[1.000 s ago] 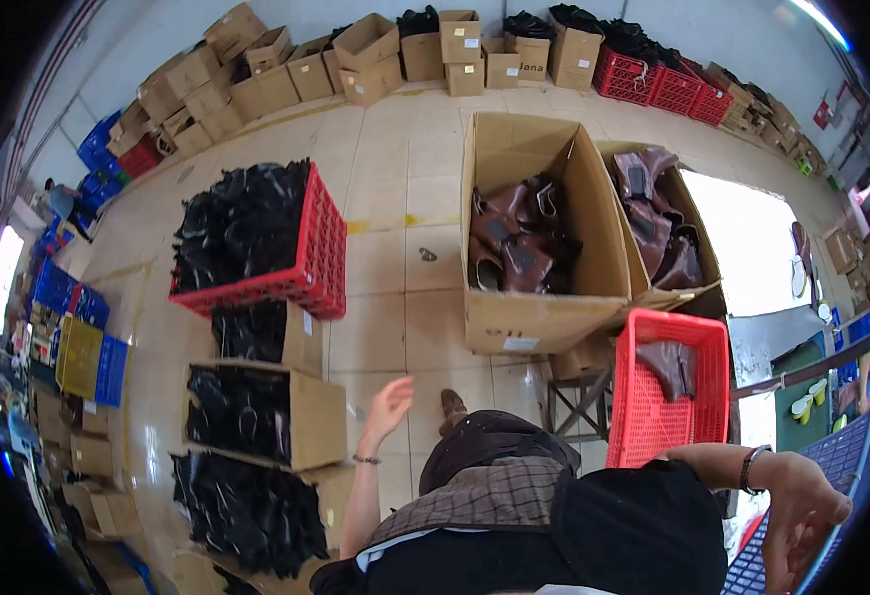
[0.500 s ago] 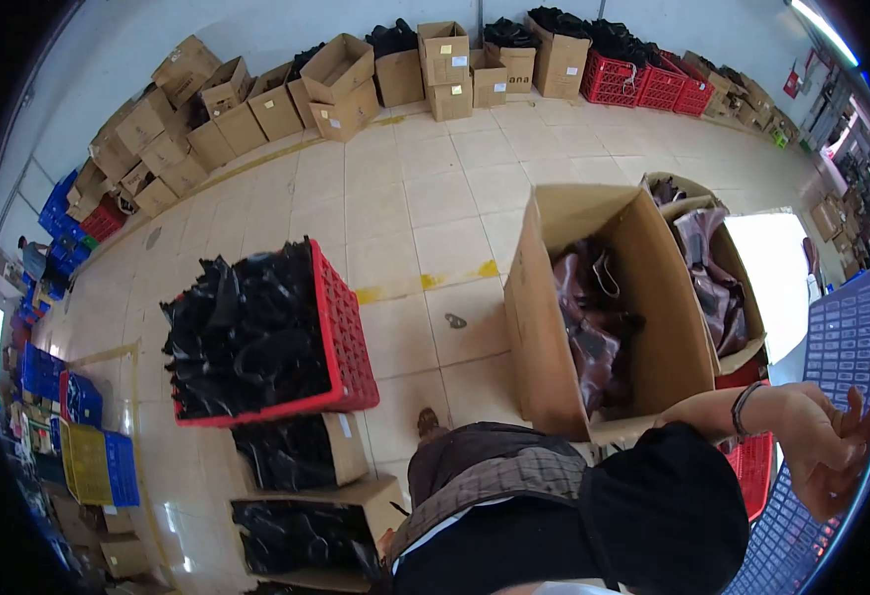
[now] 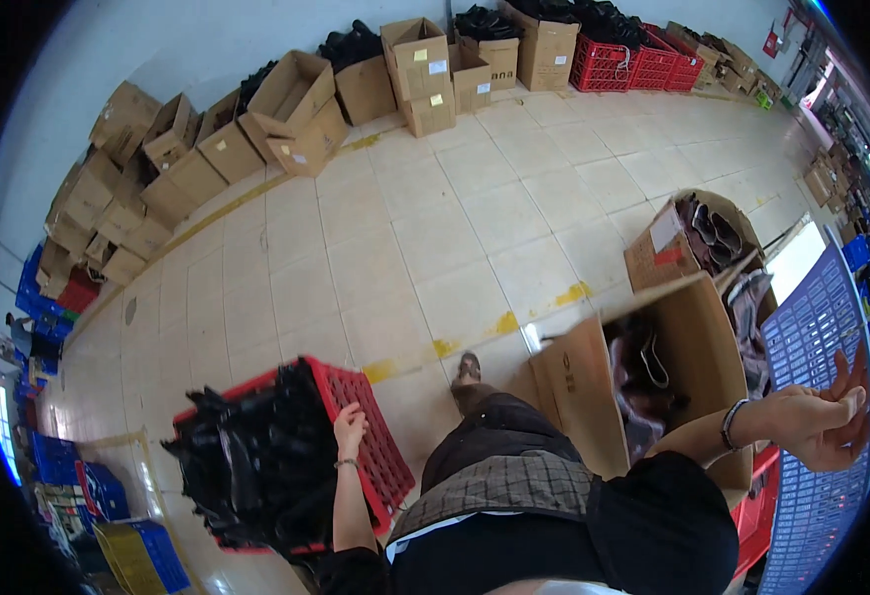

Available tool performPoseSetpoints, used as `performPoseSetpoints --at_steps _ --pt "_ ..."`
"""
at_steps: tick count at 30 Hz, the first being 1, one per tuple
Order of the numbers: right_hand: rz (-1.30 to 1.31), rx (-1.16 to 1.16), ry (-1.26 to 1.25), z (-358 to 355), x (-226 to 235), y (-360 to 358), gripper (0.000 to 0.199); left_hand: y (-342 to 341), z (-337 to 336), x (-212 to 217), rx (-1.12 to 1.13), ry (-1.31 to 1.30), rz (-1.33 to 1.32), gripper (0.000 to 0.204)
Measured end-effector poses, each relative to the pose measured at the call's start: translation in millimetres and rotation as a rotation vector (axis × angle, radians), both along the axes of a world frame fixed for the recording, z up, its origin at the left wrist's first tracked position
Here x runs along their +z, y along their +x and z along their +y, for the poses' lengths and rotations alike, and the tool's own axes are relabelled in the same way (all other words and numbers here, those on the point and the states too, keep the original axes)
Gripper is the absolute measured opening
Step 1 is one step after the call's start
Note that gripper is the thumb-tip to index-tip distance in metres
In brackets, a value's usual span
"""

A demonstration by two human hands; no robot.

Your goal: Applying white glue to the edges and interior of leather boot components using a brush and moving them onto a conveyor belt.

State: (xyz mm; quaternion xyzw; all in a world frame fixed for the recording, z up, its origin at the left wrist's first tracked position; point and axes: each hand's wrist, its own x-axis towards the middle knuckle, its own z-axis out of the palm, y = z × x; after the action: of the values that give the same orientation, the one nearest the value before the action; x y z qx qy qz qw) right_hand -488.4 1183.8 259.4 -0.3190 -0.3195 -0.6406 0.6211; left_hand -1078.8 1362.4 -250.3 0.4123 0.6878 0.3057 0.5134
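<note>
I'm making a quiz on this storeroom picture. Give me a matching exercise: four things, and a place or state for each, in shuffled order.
Things:
1. left hand
2. right hand
3. red crate of black items
4. open cardboard box of brownish shoes

Places or states:
A. stands on the floor by the person's right leg
B. raised beside the blue grid panel
C. rests on the crate's rim
D. sits on the floor at the person's left

Pairs: 1-C, 2-B, 3-D, 4-A
</note>
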Motion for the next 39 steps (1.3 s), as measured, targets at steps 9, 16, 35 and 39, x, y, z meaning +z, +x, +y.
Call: performPoseSetpoints --at_steps 9,16,35,39 --pt "0.401 0.4 -0.209 290 -11 75 0.03 53 106 -23 -1.123 0.422 0.902 0.042" --pt "0.888 0.839 -0.201 484 -82 215 0.029 134 248 -82 -0.654 -0.232 -0.116 0.04" --pt "1.83 1.638 -0.466 1024 -441 614 0.017 593 1147 103 -0.345 0.264 0.069 0.028" --pt "1.991 1.281 -0.5 1218 -450 616 0.019 654 1177 119 -0.447 0.134 0.094 0.031"
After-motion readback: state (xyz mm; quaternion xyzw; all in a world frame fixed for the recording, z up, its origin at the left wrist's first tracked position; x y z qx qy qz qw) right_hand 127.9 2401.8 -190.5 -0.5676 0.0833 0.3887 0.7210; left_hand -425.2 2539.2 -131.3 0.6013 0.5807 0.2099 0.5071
